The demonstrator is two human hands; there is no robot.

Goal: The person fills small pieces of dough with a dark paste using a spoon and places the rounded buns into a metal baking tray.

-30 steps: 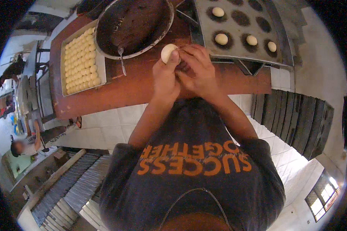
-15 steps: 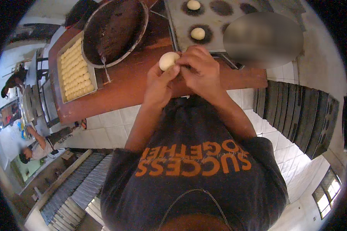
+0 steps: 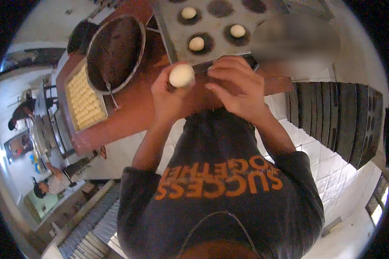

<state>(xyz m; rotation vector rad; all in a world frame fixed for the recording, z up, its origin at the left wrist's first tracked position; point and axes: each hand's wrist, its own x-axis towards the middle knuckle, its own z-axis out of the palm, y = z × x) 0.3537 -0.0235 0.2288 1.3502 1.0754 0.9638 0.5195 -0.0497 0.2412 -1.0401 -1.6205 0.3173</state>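
Note:
A pale, round dough ball [image 3: 181,76] rests in the curled fingers of my left hand [image 3: 166,93], raised over the table's near edge. To its right, my right hand [image 3: 240,86] hovers apart from the ball, its fingers loosely bent and spread from the thumb, nothing seen between them. Just beyond both hands lies a metal baking tray [image 3: 177,30] with dark round hollows. Three smaller-looking dough balls show in hollows: one at the back [image 3: 188,13], one nearer [image 3: 196,44] and one to the right [image 3: 237,30].
A large dark pan [image 3: 116,54] with a spoon [image 3: 111,96] stands on the brown table [image 3: 129,116]. Left of it, a rectangular tray [image 3: 104,110] holds tight rows of dough balls. Dark trays [image 3: 324,116] stand stacked at right. Two people are at far left. A blurred patch covers the upper right.
My right hand has come away from the dough ball, its fingers opening. My left hand keeps the ball, now turned more into view. The whole view has shifted, showing more of the baking tray.

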